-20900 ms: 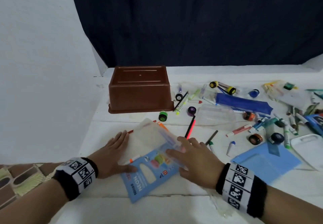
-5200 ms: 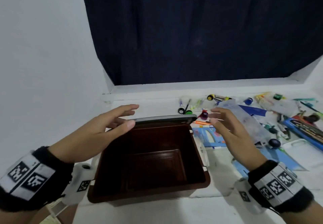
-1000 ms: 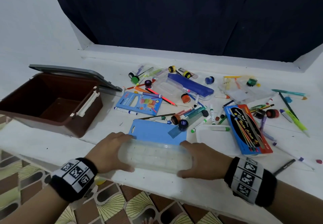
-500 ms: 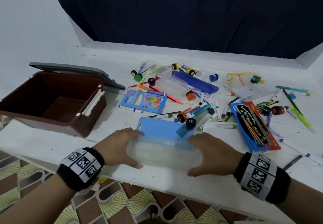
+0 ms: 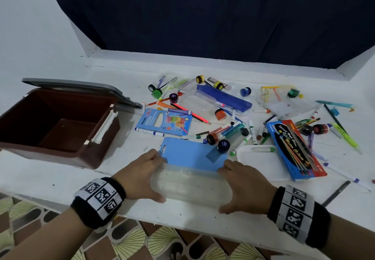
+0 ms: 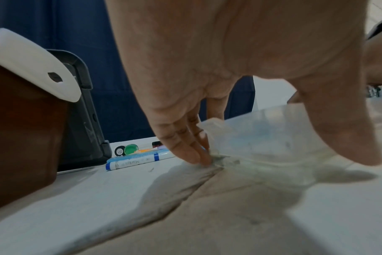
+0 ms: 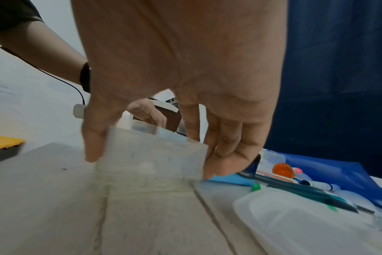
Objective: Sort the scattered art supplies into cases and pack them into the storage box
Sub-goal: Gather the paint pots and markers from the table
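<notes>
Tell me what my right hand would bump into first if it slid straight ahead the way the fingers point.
Probably the blue card: your right hand holds the end of the clear case, its fingers pointing away from you, and the card's near edge lies just past the fingertips. Depth is uncertain; it may already touch.

Your hands are bare — left hand (image 5: 140, 175), right hand (image 5: 246, 186) — and so are both forearms. Each wrist carries a thick black band; a white strip printed with square black-and-white code markers runs across the left band (image 5: 98, 198) and the right band (image 5: 296, 216). In the right wrist view, a dark short sleeve (image 7: 10, 12) covers your upper left arm, and a thin black cable (image 7: 61, 81) runs along that arm to a small white block (image 7: 79, 111) — just below the band.
</notes>
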